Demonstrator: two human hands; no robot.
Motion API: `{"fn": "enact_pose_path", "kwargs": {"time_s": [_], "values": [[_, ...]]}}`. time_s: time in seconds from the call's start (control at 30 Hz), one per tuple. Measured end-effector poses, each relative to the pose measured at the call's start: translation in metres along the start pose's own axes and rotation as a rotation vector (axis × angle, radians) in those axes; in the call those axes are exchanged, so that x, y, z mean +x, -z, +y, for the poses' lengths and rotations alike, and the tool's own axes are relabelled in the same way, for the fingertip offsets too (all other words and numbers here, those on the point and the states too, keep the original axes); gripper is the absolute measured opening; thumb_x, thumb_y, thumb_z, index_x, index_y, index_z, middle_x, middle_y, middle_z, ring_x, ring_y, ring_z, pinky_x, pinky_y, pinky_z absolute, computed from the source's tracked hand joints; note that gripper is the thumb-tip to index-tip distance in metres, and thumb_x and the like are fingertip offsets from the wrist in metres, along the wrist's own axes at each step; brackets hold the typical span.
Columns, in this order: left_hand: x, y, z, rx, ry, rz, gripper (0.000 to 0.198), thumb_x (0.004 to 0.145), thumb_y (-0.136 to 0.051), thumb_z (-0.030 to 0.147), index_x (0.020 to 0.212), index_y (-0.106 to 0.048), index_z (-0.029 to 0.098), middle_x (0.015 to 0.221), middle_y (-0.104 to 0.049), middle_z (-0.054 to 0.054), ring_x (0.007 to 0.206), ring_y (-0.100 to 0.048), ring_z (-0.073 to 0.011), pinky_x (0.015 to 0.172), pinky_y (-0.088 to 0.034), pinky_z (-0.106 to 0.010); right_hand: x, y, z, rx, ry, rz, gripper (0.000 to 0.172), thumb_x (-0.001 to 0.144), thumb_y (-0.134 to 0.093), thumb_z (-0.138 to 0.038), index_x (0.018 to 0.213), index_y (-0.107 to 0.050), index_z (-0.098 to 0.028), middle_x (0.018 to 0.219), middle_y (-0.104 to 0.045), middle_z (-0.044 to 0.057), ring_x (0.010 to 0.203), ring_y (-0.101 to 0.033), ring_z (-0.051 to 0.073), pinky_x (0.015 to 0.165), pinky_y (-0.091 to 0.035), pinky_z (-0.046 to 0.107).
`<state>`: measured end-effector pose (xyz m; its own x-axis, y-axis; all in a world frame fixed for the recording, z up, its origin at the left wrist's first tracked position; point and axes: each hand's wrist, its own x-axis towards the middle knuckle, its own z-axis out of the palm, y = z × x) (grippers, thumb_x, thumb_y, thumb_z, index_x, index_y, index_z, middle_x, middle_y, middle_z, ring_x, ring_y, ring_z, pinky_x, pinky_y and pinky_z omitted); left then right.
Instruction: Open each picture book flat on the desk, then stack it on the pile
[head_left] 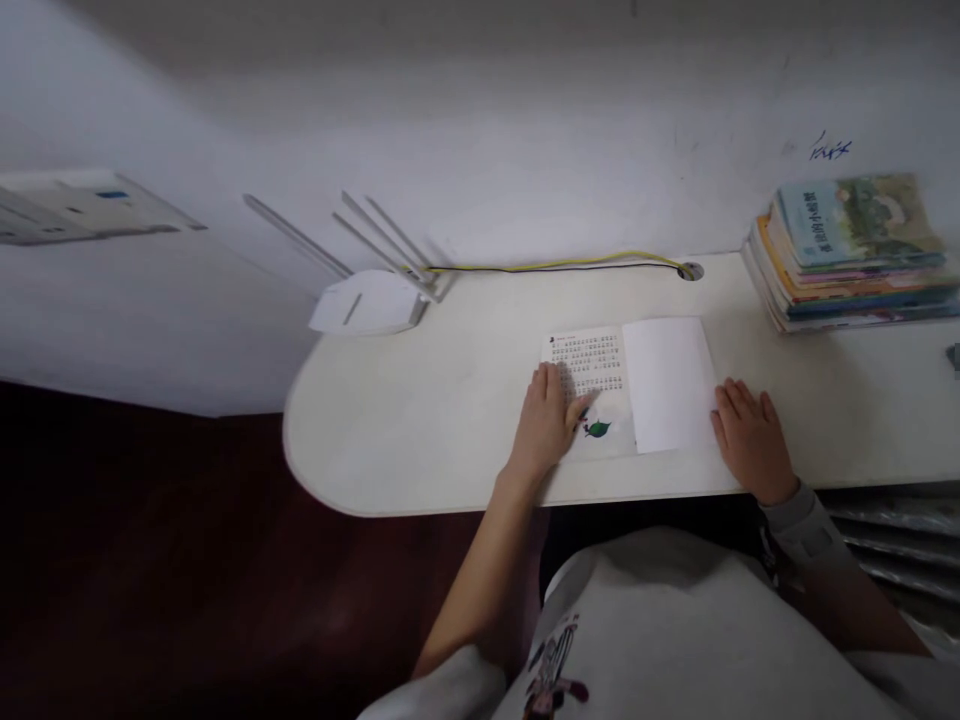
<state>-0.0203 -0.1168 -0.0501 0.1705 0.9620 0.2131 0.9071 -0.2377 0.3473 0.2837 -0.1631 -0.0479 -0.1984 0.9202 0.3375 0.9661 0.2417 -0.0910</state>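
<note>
An open book [671, 385] lies flat on the white desk in front of me. Its left page carries rows of small printed characters and a green leaf picture; the right page looks blank white. My left hand [545, 415] rests on the left page's outer edge, fingers stretched out and the thumb over the page, covering part of the print. Beside the right page, my right hand [752, 435] lies flat on the desk with its fingers extended, close to the page's outer edge. Neither hand grips anything.
A white router [367, 303] with several antennas stands at the desk's back left. Yellow and black cables [555, 265] run along the wall into a round hole [690, 271]. A stack of books [855, 250] sits at the back right. The desk [375, 420] has a rounded left end.
</note>
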Motion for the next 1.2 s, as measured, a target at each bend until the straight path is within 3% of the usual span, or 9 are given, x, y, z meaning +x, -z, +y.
{"fn": "enact_pose_path", "kwargs": {"time_s": [0.1,0.23,0.33,0.6,1.0,1.2], "values": [[-0.006,-0.002,-0.014,-0.039,-0.062,-0.006,0.074,0.095,-0.029,0.053,0.147,-0.013,0.003,0.148,-0.029,-0.031,0.141,-0.026,-0.0357,0.109,-0.032,-0.055,0.011,0.007,-0.01,0.002,0.158,-0.04,0.047,0.097,-0.037,-0.033,0.132,-0.049,-0.005,0.139,-0.048,0.023,0.132,-0.042,0.033,0.107,-0.029,0.054],[-0.008,-0.004,-0.012,-0.022,-0.085,0.047,0.074,0.095,-0.031,0.049,0.149,-0.005,0.004,0.149,-0.029,-0.03,0.14,-0.029,-0.0344,0.107,-0.035,-0.054,0.026,0.005,-0.025,0.036,0.34,-0.122,0.065,0.092,-0.042,-0.054,0.133,-0.048,-0.004,0.14,-0.047,0.024,0.132,-0.042,0.033,0.11,-0.027,0.053],[-0.008,-0.005,-0.012,-0.015,-0.083,0.071,0.074,0.095,-0.033,0.046,0.15,-0.003,0.006,0.148,-0.031,-0.028,0.137,-0.034,-0.0349,0.103,-0.04,-0.054,0.029,0.0,-0.032,0.008,0.307,-0.153,0.071,0.089,-0.048,-0.057,0.132,-0.049,0.0,0.139,-0.046,0.028,0.131,-0.042,0.035,0.109,-0.03,0.052],[-0.007,-0.006,-0.017,-0.081,-0.061,0.077,0.074,0.093,-0.036,0.046,0.149,-0.013,0.004,0.146,-0.035,-0.029,0.134,-0.038,-0.0393,0.102,-0.039,-0.058,0.025,0.004,-0.029,0.021,0.234,-0.208,0.075,0.088,-0.047,-0.059,0.136,-0.044,-0.001,0.144,-0.04,0.026,0.137,-0.035,0.033,0.111,-0.03,0.049],[-0.009,-0.003,-0.017,-0.084,-0.029,0.014,0.073,0.094,-0.03,0.052,0.148,-0.019,0.004,0.147,-0.035,-0.028,0.135,-0.036,-0.0396,0.106,-0.034,-0.059,0.023,0.003,-0.024,0.055,0.232,-0.19,0.071,0.09,-0.045,-0.055,0.137,-0.043,-0.003,0.144,-0.04,0.025,0.137,-0.035,0.031,0.111,-0.03,0.049],[-0.006,-0.004,-0.017,-0.07,-0.067,0.006,0.071,0.095,-0.025,0.054,0.148,-0.022,0.008,0.145,-0.041,-0.023,0.14,-0.027,-0.0385,0.107,-0.031,-0.06,0.023,0.003,-0.019,0.053,0.198,-0.184,0.068,0.091,-0.045,-0.053,0.137,-0.044,-0.003,0.144,-0.042,0.024,0.135,-0.038,0.031,0.112,-0.028,0.05]]}}
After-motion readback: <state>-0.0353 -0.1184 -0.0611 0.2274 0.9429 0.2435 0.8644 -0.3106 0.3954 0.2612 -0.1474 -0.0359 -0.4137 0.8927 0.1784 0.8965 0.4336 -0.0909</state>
